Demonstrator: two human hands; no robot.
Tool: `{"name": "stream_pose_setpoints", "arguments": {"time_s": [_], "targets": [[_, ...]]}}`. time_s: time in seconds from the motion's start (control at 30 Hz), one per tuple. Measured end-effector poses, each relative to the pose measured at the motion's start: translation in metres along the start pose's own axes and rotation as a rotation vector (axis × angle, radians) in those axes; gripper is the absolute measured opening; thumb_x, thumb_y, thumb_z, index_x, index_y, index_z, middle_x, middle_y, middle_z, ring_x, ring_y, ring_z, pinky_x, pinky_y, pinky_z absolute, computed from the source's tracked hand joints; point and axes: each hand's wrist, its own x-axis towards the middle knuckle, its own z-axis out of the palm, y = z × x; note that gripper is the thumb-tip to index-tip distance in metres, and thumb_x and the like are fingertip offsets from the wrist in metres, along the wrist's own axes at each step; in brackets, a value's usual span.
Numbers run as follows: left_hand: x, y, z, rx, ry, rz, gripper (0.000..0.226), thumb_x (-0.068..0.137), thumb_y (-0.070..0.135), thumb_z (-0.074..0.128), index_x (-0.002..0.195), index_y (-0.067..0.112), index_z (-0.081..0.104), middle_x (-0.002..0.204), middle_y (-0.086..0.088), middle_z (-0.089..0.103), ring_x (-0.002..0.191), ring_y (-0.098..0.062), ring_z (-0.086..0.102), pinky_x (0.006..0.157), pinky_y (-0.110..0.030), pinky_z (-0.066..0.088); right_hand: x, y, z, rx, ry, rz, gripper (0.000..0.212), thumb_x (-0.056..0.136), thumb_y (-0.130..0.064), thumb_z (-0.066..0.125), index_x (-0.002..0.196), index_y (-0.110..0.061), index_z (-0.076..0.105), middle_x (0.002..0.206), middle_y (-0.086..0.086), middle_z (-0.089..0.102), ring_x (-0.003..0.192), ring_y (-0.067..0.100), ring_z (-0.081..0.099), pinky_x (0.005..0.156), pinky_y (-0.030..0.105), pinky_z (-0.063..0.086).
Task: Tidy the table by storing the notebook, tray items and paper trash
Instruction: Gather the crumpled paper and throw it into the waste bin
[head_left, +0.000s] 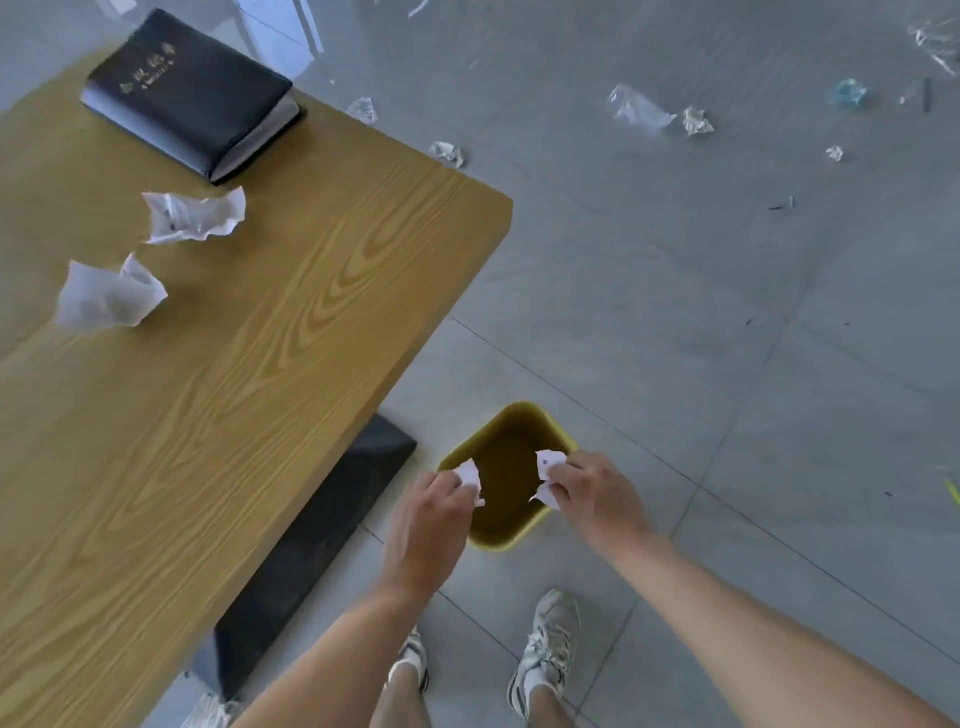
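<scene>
On the far left, a black notebook with gold lettering lies closed and flat at the far edge of the wooden table. Nearer than it, two crumpled sheets rest on the tabletop, well apart from the notebook: the upper paper ball and, nearer and further left, the lower paper ball. A dark table base shows under the near right edge of the tabletop.

Right of the table, a yellow bin stands on the grey tiled floor, just beside the table base. The left hand is closed on a small white paper scrap over the bin's left rim. The right hand pinches a second white scrap over the bin's opening, its fingers curled around it. The two scraps are apart, with the dark inside of the bin between them. Two feet in pale sneakers stand on the tiles near the bin.

Further right and far off, more litter lies scattered on the floor: crumpled white bits, a clear plastic wrapper and a bluish wad.
</scene>
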Motion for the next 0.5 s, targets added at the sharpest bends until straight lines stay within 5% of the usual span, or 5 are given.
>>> {"name": "stream_pose_setpoints", "arguments": {"time_s": [0.17, 0.33, 0.5], "targets": [[0.005, -0.017, 0.057, 0.013, -0.11, -0.02, 0.01, 0.078, 0.006, 0.077, 0.08, 0.015, 0.075, 0.07, 0.001, 0.064, 0.06, -0.015, 0.053, 0.048, -0.026, 0.043, 0.011, 0.013, 0.05, 0.0, -0.051, 0.008, 0.018, 0.072, -0.008, 0.082, 0.075, -0.013, 0.065, 0.071, 0.006, 0.058, 0.061, 0.022, 0.048, 0.048, 0.021, 0.023], [0.012, -0.042, 0.122, 0.035, -0.218, -0.046, 0.013, 0.092, 0.015, 0.065, 0.096, 0.02, 0.077, 0.079, 0.002, 0.066, 0.07, -0.016, 0.054, 0.058, -0.028, 0.048, 0.028, 0.033, 0.115, -0.009, -0.155, 0.092, 0.014, 0.086, -0.011, 0.068, 0.098, -0.018, 0.065, 0.09, 0.003, 0.055, 0.083, 0.023, 0.05, 0.059, 0.028, 0.033], [0.023, -0.063, 0.169, 0.096, -0.261, 0.001, 0.023, 0.1, 0.021, 0.05, 0.108, 0.026, 0.071, 0.092, 0.005, 0.063, 0.083, -0.015, 0.053, 0.069, -0.031, 0.051, 0.041, 0.05, 0.162, -0.01, -0.199, 0.12, 0.009, 0.094, -0.019, 0.058, 0.101, -0.016, 0.063, 0.095, 0.004, 0.055, 0.089, 0.023, 0.05, 0.061, 0.03, 0.035]]}}
